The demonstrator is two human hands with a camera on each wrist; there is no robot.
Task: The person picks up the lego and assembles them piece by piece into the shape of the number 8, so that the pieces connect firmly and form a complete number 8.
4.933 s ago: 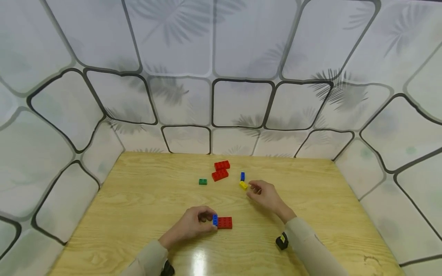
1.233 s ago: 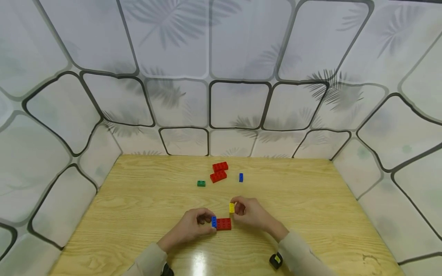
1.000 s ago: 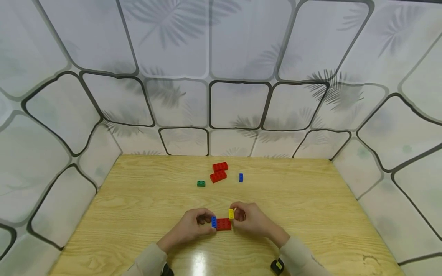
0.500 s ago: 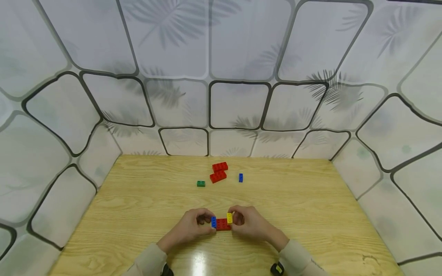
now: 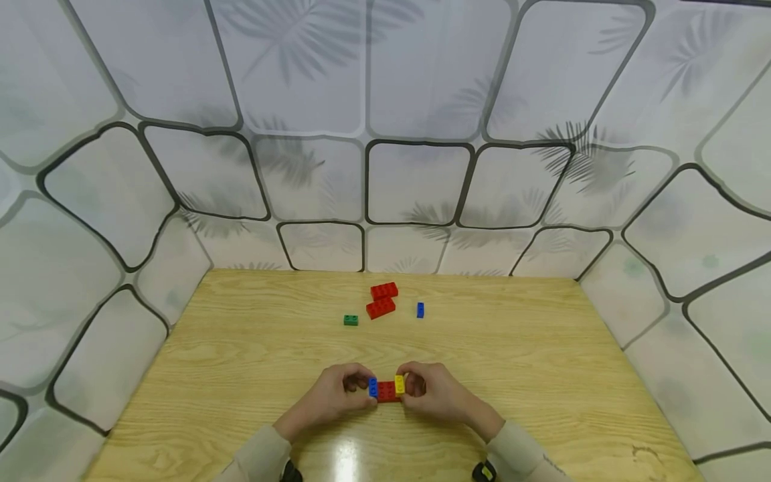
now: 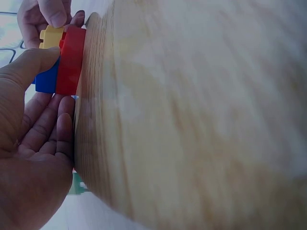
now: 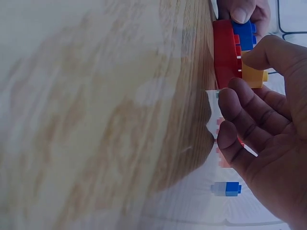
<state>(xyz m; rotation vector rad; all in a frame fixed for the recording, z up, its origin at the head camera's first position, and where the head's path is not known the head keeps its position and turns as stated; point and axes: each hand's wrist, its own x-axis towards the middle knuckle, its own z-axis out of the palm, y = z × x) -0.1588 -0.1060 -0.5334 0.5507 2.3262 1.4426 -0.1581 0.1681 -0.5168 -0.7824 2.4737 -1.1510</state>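
Note:
A red toy brick (image 5: 387, 391) lies on the wooden table between both hands. On its left end sits a small blue brick (image 5: 373, 387), which my left hand (image 5: 340, 391) pinches between thumb and fingers. My right hand (image 5: 440, 391) pinches a small yellow brick (image 5: 399, 385) over the red brick's right end. In the right wrist view the yellow brick (image 7: 252, 72) stands against the red brick's studded side, and a narrow gap seems to show between them. From the left wrist view, the left thumb lies across the blue brick (image 6: 47, 79) beside the red brick (image 6: 71, 62).
Farther back on the table (image 5: 271, 335) lie two red bricks (image 5: 384, 290) close together, a green brick (image 5: 351, 320) to their left and another small blue brick (image 5: 420, 310) to their right. Patterned panels (image 5: 415, 181) enclose the table's back and sides.
My right hand has picked up the yellow brick from beside the far blue brick, brought it nearer and lowered it onto the red brick's right end. The left hand has stayed in place.

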